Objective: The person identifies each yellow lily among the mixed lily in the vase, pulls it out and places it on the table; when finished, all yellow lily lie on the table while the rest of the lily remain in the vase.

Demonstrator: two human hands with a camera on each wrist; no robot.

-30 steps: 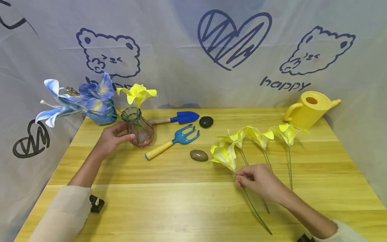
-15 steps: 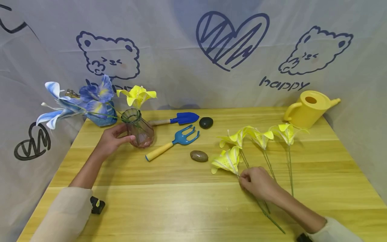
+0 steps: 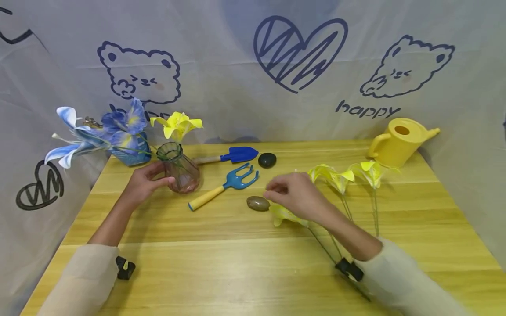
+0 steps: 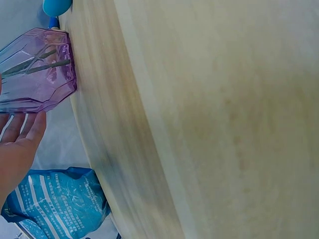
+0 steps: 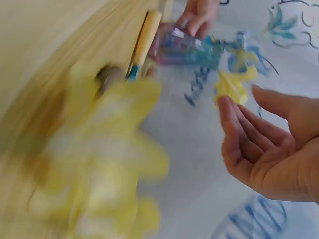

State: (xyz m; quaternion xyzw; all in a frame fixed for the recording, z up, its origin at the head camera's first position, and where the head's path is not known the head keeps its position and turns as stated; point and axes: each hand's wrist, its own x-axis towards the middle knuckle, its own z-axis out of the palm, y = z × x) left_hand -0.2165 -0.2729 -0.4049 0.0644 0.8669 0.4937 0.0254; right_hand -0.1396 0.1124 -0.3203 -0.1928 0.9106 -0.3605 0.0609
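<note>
My left hand [image 3: 142,186] holds a clear pinkish glass vase [image 3: 183,175] at the left, thumb and fingers against its sides. Out of its neck rise a yellow lily [image 3: 177,125], a violet-blue iris [image 3: 126,123] and a light blue lily [image 3: 75,136]. In the head view my right hand [image 3: 300,197] hovers over a loose yellow lily [image 3: 284,216], hiding part of it and of another behind. The right wrist view shows the thumb and fingertips apart, holding nothing. Two more yellow lilies, a middle one [image 3: 334,177] and a right one [image 3: 370,173], lie to its right.
Between the hands are a hand fork [image 3: 239,177], a blue trowel [image 3: 241,153], a black stone [image 3: 267,160] and a brown stone [image 3: 258,203]. A yellow watering can [image 3: 401,145] stands back right. A blue plastic bag [image 4: 65,204] sits behind the vase.
My right hand has let go of the front yellow lily's stem and moved up and left above the flower. That lily turned slightly and lies on the table. My left hand and the vase stay put.
</note>
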